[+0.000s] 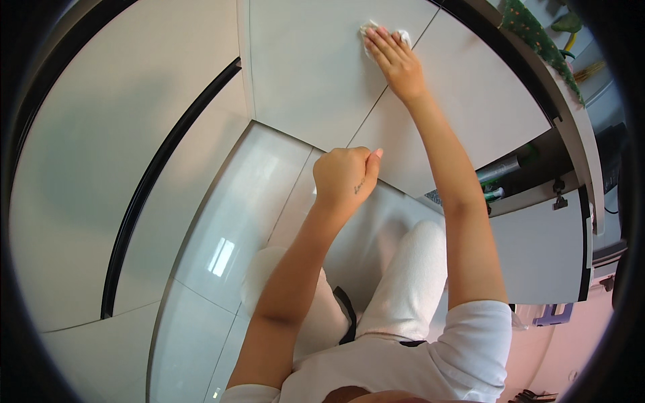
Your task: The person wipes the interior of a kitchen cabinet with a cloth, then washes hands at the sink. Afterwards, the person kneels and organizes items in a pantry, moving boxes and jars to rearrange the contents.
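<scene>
My right hand [395, 65] lies with fingers spread, pressing a crumpled white cloth or tissue [369, 30] against a white cabinet door [312, 65], close to the seam with the neighbouring door [473, 75]. Lower and to the left, my left hand [345, 174] is curled into a fist in front of the lower edge of the doors. The inside of that fist is hidden, so whether it holds anything does not show.
An open cabinet door [544, 252] stands on the right, beside a compartment with bottles [499, 169]. A green patterned cloth [539, 45] hangs over the countertop edge. More white cabinet fronts [95, 166] with black trim are on the left. Glossy floor tiles [227, 201] lie below.
</scene>
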A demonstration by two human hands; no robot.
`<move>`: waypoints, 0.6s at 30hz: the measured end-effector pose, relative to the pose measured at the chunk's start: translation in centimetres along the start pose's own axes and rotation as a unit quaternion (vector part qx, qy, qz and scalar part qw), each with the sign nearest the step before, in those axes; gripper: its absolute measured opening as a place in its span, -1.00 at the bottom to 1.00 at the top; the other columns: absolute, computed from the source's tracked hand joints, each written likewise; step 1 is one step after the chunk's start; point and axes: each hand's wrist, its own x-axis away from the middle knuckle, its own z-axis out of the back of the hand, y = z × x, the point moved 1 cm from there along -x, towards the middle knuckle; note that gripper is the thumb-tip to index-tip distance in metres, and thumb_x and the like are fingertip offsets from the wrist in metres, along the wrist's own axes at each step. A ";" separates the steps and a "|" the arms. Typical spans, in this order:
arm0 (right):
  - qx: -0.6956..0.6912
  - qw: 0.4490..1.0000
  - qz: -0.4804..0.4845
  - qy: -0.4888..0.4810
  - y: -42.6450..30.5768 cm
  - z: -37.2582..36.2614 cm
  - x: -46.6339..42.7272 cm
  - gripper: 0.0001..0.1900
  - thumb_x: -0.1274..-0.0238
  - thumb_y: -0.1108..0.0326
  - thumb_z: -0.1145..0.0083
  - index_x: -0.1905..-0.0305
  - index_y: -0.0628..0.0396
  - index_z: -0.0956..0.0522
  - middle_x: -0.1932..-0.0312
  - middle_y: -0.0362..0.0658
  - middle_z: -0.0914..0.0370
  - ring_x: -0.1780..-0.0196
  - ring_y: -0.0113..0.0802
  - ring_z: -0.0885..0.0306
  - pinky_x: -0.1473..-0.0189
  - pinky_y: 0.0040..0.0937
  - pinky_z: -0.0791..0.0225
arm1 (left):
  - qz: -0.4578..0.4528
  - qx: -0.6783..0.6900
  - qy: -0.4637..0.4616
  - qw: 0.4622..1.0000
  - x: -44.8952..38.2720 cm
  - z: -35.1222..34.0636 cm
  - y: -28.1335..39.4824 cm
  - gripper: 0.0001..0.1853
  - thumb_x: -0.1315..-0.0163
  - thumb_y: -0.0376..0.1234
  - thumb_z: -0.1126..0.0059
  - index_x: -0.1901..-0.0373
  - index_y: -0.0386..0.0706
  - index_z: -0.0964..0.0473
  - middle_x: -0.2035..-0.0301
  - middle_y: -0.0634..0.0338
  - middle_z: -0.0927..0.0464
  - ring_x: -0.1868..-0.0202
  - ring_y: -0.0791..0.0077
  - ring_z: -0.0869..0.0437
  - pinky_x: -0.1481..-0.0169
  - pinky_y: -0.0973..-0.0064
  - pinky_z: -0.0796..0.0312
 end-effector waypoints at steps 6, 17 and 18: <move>-0.013 0.996 -0.038 -0.086 -4.6 -1.5 7.5 -0.60 -0.23 0.49 -0.01 -0.18 0.12 -0.52 -0.32 -0.22 -0.41 -0.34 -0.29 -0.40 -0.31 -0.27 -0.31 | 0.016 -0.006 0.007 1.000 -0.1 1.4 -0.4 -0.53 -0.25 -0.24 -0.12 0.83 -0.16 -0.29 0.85 0.09 -0.26 0.79 0.18 -0.21 0.65 0.31 -0.05; -0.145 0.917 -0.283 -0.239 -7.9 10.5 21.8 -0.60 0.02 0.62 -0.09 -0.01 0.14 -0.58 -0.11 -0.09 -0.55 -0.20 -0.12 -0.49 -0.34 -0.21 -0.31 | 0.013 0.029 -0.041 0.999 -1.5 -3.0 -1.3 -0.51 -0.28 -0.10 -0.09 0.73 -0.22 -0.43 0.78 0.14 -0.40 0.70 0.24 -0.42 0.54 0.35 -0.25; -0.115 0.906 -0.345 -0.217 -6.9 14.5 22.0 -0.60 0.05 0.64 -0.10 0.01 0.14 -0.59 -0.06 -0.07 -0.58 -0.16 -0.09 -0.51 -0.30 -0.21 -0.34 | 0.029 0.051 -0.052 0.997 -1.8 -2.9 -1.4 -0.51 -0.29 -0.10 -0.08 0.74 -0.22 -0.41 0.78 0.18 -0.41 0.68 0.31 -0.47 0.52 0.39 -0.26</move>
